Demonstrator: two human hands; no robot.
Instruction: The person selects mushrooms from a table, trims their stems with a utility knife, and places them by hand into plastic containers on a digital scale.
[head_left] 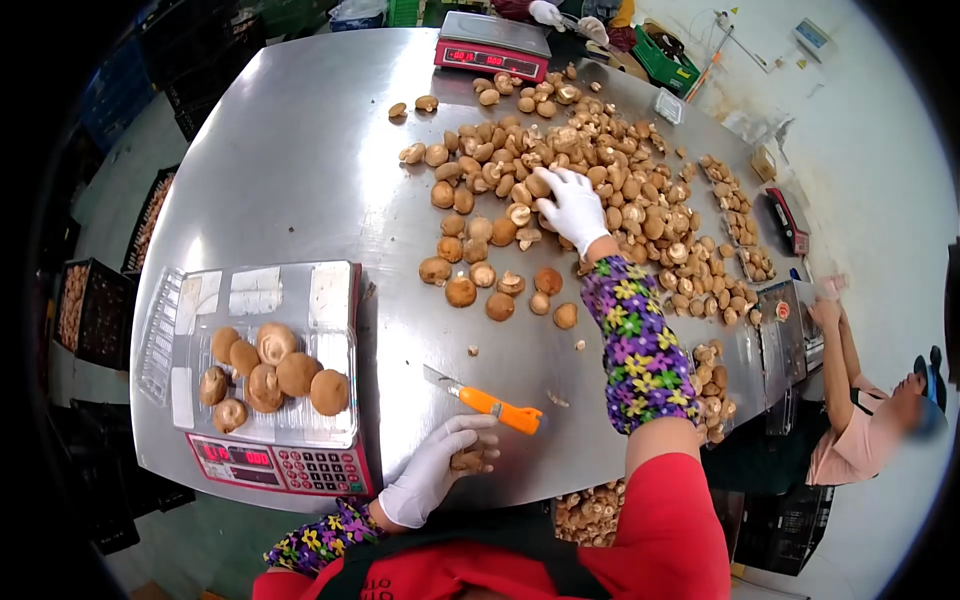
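My left hand (440, 468), in a white glove, is closed around a brown shiitake mushroom (467, 460) near the table's front edge. Just beyond it lies an orange utility knife (500, 409) with its blade out, apart from the hand. My right hand (575, 208), also gloved, reaches over the mushroom pile (640, 190) with its fingers apart. Its fingertips are at a mushroom (537, 187) on the pile's near side; no firm grip shows. Loose mushrooms (461, 292) are scattered between the pile and the knife.
At the left a red scale (320, 470) bears a clear plastic tray (335, 425) with several mushrooms. Another scale (492, 45) stands at the far edge, near a person's gloved hands. At the right a co-worker (850, 430) stands by packed trays (740, 225) and a red scale (788, 222).
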